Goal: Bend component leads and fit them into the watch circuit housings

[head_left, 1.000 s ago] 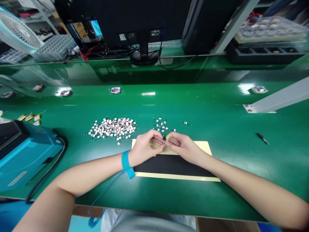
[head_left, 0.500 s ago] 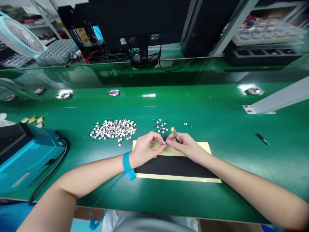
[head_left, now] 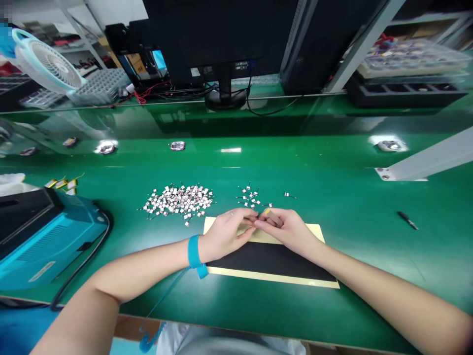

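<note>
My left hand, with a blue wrist strap, is closed in a pinch over the black and cream sheet. A small dark-leaded part is at its fingertips, mostly hidden. My right hand is closed around a flat grey tool with a yellow end, which looks like tweezers; its tips are hidden. Both hands' fingertips meet. Just beyond them lies a small group of white parts with dark leads. Left of that is a large heap of the same parts.
A blue and black machine with a thick cable stands at the left. A black pen-like tool lies at the right, near a slanted white post. A monitor and a fan stand on the raised shelf behind.
The view has shifted slightly. My fingertips have come closer together, covering the white part seen between them before. The tool's yellow end has tipped lower, and a small part shows just above it.
</note>
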Demonstrator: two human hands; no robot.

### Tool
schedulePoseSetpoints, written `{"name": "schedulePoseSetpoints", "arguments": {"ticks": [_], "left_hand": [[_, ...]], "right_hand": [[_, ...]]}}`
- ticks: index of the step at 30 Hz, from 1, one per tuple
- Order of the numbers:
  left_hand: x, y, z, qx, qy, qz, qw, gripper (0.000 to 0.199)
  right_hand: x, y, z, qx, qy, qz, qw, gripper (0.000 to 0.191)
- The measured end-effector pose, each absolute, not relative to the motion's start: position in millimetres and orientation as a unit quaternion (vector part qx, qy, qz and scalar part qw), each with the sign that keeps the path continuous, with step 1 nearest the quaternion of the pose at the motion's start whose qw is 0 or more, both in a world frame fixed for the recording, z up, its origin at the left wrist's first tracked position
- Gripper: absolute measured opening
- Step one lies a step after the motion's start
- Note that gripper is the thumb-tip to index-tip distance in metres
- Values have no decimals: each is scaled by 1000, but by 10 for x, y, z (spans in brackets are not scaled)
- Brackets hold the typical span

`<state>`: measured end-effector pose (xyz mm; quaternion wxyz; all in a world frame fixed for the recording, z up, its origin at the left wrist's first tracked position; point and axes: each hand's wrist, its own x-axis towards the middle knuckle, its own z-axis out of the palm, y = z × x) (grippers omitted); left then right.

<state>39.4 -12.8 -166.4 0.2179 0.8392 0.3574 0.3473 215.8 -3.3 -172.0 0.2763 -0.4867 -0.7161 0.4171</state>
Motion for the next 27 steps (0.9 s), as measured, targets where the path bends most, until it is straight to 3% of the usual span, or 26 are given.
{"name": "schedulePoseSetpoints", "arguments": {"ticks": [5, 12, 27], "left_hand": [[203, 160, -1404, 903, 359, 201, 122, 18], [-150, 516, -1139, 874, 485, 15, 31, 14], [-187, 566, -1337, 886, 459, -67, -9, 11]], "right_hand": [[2253, 68, -1790, -526, -741, 273, 316, 28], [2307, 143, -1870, -545, -765, 115, 323, 33], [2255, 46, -1883, -474, -837, 55, 269, 33]]}}
